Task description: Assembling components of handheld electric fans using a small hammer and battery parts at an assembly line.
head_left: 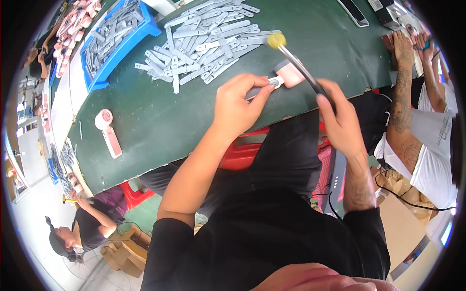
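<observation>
My left hand (240, 103) pinches a grey plastic strip (275, 83) with a pale end. This end meets or lies against a pink plastic piece (290, 74) on the table; whether they are joined I cannot tell. In my right hand (338, 116) is a small hammer (301, 68) with a metal shaft and a yellow head. Its head is raised above the table, up and left of the pink piece, and is slightly blurred. Beyond my hands lies a loose pile of similar grey plastic strips (204, 41).
A blue bin (104, 72) full of grey strips stands at the far left of the green table (160, 128). Nearer lies a pink handheld fan (109, 133). A phone (354, 12) rests at the far right. Co-workers' tattooed arm (400, 97) and another worker (90, 223) flank me.
</observation>
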`<state>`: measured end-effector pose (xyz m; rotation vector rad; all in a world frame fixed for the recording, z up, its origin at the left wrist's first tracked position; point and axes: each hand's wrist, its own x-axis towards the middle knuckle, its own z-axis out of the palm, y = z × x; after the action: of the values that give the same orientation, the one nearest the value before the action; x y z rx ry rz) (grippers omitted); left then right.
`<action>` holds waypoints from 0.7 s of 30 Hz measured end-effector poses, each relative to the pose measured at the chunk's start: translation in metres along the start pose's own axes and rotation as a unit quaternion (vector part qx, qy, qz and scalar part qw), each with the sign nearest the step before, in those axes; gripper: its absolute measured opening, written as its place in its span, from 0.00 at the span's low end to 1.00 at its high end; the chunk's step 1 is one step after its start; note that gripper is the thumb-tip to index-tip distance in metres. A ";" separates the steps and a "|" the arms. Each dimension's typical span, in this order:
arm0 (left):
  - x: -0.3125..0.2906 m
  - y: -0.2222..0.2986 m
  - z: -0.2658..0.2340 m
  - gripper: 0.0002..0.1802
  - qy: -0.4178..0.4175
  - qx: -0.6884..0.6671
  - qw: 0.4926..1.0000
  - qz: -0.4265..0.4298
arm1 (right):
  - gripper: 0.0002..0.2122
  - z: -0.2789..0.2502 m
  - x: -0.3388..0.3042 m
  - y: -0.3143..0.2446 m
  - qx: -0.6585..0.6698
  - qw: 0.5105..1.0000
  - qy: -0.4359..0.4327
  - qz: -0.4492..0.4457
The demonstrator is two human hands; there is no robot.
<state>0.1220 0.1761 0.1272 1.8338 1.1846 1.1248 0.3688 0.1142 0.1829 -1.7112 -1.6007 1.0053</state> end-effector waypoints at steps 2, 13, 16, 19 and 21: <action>0.001 -0.002 0.003 0.06 0.003 -0.004 1.000 0.018 | 0.16 -0.010 -0.021 0.015 -0.032 0.992 0.044 -0.111; 0.000 -0.005 0.002 0.05 -0.005 -0.001 1.000 0.030 | 0.19 -0.016 -0.049 0.008 -0.083 0.996 -0.040 0.014; 0.001 0.000 0.002 0.04 0.000 -0.008 1.000 0.018 | 0.20 -0.020 -0.051 0.005 -0.037 0.998 0.022 -0.039; -0.002 -0.010 0.001 0.10 -0.011 -0.005 0.999 0.036 | 0.19 -0.011 -0.054 0.006 -0.044 0.999 0.017 -0.017; -0.006 -0.010 -0.005 0.15 0.008 -0.007 1.000 0.008 | 0.19 -0.008 -0.053 0.004 -0.081 0.996 -0.028 0.037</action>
<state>0.1126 0.1746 0.1189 1.8303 1.1708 1.1545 0.3780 0.0618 0.1910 -1.8768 -1.7073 0.9897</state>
